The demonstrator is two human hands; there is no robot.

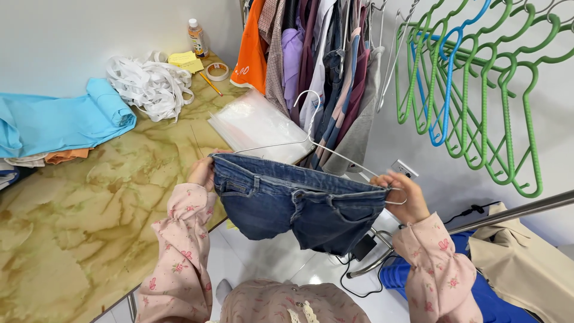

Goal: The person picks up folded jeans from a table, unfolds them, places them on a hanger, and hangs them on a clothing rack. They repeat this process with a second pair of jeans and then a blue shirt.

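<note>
Here jeans (pixel 299 206) hang stretched between both hands (pixel 201 172) (pixel 405 194).

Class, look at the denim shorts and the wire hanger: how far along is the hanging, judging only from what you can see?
Done: the denim shorts are stretched out by the waistband, left hand at one end, right hand at the other. In hand: the white wire hanger lies along the waistband, gripped with it. Left: its hook is on no rail yet, while other clothes already hang behind, beside the spare green hangers.
</note>
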